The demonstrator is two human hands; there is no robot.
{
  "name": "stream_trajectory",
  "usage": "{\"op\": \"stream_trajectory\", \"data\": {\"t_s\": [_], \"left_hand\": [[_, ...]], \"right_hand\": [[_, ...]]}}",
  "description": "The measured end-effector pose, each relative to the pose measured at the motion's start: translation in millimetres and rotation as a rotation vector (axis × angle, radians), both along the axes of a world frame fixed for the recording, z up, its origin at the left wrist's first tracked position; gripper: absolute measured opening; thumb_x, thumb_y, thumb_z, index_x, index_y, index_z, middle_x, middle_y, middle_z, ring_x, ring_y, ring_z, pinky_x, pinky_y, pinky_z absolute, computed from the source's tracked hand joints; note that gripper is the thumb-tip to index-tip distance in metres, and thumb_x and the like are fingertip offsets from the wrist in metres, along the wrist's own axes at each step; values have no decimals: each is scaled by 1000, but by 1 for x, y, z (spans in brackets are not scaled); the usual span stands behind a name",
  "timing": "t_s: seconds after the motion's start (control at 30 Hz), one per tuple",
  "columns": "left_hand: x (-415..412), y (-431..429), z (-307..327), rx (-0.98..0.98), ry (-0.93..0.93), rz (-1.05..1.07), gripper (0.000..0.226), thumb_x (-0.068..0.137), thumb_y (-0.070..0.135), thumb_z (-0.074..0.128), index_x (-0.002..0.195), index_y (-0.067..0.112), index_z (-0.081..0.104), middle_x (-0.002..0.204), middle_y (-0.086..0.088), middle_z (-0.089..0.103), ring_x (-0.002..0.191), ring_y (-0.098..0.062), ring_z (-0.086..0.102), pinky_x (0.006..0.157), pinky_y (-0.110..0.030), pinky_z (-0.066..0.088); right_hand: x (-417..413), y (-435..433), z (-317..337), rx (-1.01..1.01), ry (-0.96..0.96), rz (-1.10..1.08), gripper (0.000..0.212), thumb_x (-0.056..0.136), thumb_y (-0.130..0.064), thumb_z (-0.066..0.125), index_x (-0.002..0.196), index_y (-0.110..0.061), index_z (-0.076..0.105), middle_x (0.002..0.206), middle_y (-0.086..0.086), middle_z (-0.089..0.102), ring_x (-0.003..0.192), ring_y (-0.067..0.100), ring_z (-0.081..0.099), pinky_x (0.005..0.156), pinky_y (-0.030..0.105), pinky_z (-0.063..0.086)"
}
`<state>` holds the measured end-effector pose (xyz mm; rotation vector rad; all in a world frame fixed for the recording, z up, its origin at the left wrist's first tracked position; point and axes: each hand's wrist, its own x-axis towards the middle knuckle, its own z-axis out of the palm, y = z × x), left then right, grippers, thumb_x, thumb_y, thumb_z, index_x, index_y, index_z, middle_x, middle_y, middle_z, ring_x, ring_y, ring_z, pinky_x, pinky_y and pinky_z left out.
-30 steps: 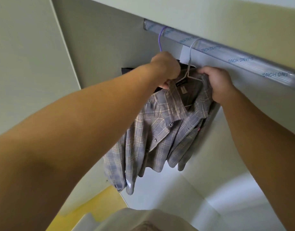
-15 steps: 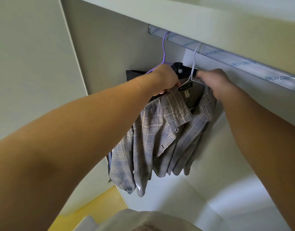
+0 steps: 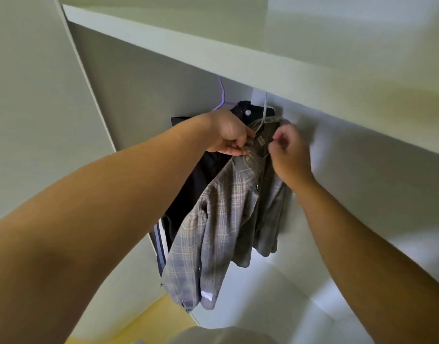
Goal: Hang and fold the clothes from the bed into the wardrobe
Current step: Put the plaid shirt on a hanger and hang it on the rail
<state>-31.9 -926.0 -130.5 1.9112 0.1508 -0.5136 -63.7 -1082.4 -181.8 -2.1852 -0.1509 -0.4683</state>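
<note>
Plaid shirt [image 3: 228,214] location: we find it on a white wire hanger [image 3: 264,112] inside the wardrobe, directly below the front edge of the shelf [image 3: 188,45]. The hanger's hook runs up behind that edge, so we cannot see what carries it. The collar is at the top of the garment, between the two hands. The body and sleeves hang loose below them and spread toward the lower left.

Left hand [image 3: 229,135]: it reaches in from the left. Its fingers [image 3: 234,151] are curled tight and grip a fold of fabric at the left side of the collar, so the shirt lies inside this grasp.

Right hand [image 3: 288,150]: it sits at the right side of the collar, just beside the open front of the shirt. Its fingers [image 3: 279,137] are drawn in narrow, with the thumb against the forefinger. This hand is blurred, and we cannot tell whether cloth or wire lies between the fingertips or whether they only touch the shirt.

Adjacent items: a dark garment [image 3: 196,184] hangs on a purple hanger [image 3: 222,95] immediately to the left. It lies behind the left hand and touches the left shoulder of the shirt. A yellow floor [image 3: 149,319] shows at the lower left.
</note>
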Motion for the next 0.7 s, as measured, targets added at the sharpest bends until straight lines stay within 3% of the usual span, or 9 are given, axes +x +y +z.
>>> {"op": "stream_trajectory", "data": {"t_s": [0.07,0.13,0.23,0.27,0.37,0.43,0.5,0.57,0.7], "left_hand": [[-1,1,2,10,-12,-15,48,93,-17,37,120,15,61,107,-5,58,83,-12,59,81,-22,54],[1,1,1,15,-20,-17,47,93,-17,39,117,16,62,103,-5,58,83,-12,56,81,-23,53],[2,2,-1,48,-47,-18,46,88,-18,43,104,17,67,103,-6,58,84,-14,55,72,-23,53],[2,2,-1,50,-58,-4,46,87,-18,43,101,18,69,102,-7,57,84,-15,54,72,-24,53],[-2,0,-1,27,-79,41,49,85,-19,43,103,17,70,79,-5,51,74,-16,50,77,-27,54],[-4,-1,-2,3,-94,71,50,83,-19,43,104,17,71,74,-3,49,72,-16,50,73,-26,56],[-6,-3,-3,-38,-110,122,50,83,-20,43,106,14,72,81,-4,56,77,-18,56,73,-28,59],[-7,-5,-3,-93,-114,177,49,85,-22,42,110,9,70,80,-5,59,75,-17,62,73,-30,62],[-10,-6,-5,-159,-93,244,49,88,-21,40,114,9,67,83,-6,62,69,-15,63,52,-25,58]], "right_hand": [[4,-6,-29,-21,128,198,31,75,-27,54,105,-31,62,94,-3,67,86,21,65,82,50,55],[-4,-4,-40,11,266,282,40,77,-19,59,111,-38,62,94,-6,69,81,18,67,76,46,56],[-12,-4,-47,2,231,264,15,82,-20,71,91,-28,62,79,-10,63,65,0,56,62,23,44],[-12,-7,-50,-5,233,250,15,83,-24,74,87,-24,59,75,-9,61,62,-1,54,59,19,41],[-22,-5,-52,-71,166,212,26,86,-39,74,85,-19,57,72,-4,63,64,6,60,60,29,48],[-30,-1,-54,-303,39,83,28,90,-44,66,87,-20,53,69,-3,60,65,20,61,53,36,45],[-36,3,-52,-534,-26,-99,21,94,-36,61,103,-18,54,73,0,61,68,31,62,53,32,36],[-42,10,-51,-630,-23,-236,31,93,-22,60,121,-13,52,83,7,65,67,34,62,52,30,32],[-53,24,-58,-749,-57,-257,39,84,-10,69,119,-9,52,102,11,61,76,33,66,51,33,36]]}}
